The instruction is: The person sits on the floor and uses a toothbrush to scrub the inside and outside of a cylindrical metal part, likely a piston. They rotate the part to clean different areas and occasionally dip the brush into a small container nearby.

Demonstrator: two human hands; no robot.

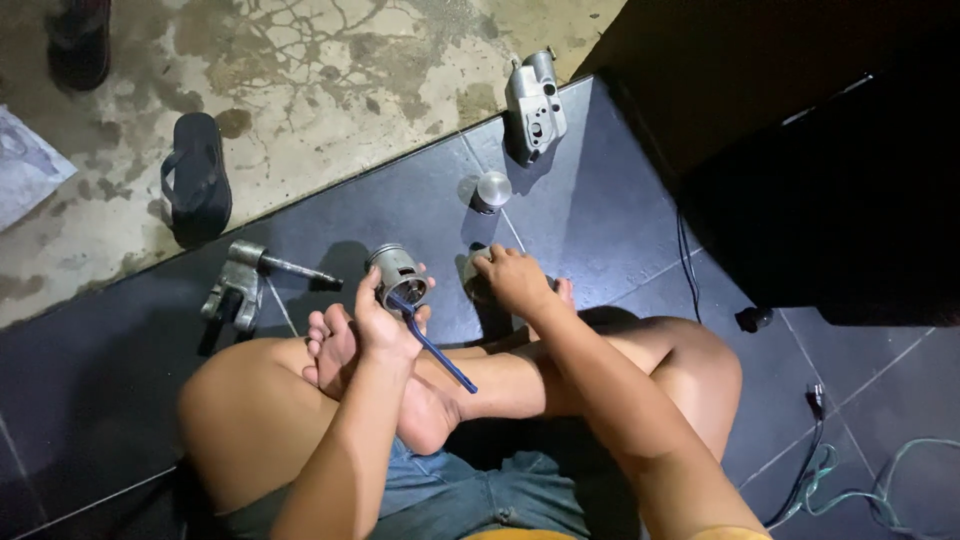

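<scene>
A round metal piston (398,276) is held up in the left hand (378,325), fingers wrapped snugly round its side so the open end is tipped toward the camera, probably so the inside can be seen and reached. A blue toothbrush (432,347) is pinned in that same hand, its head poked at the piston's mouth and the handle left sticking out toward the near right over the crossed legs.

The right hand (512,280) is laid down on the dark tiled floor (600,200), closed over a smaller grey metal part (477,275) just right of the piston; how tightly it's gripped can't really be told, since most of the part is hidden under the fingers.

Other bits are spread out within arm's reach on the tiles: a small cylindrical cap (491,190) just beyond the right hand, a cast metal housing (534,104) farther off, and a bracket with a shaft (245,282) at the left. A black sandal (195,178) is left on the cracked concrete, well apart, and cables (830,470) are trailed at the near right.
</scene>
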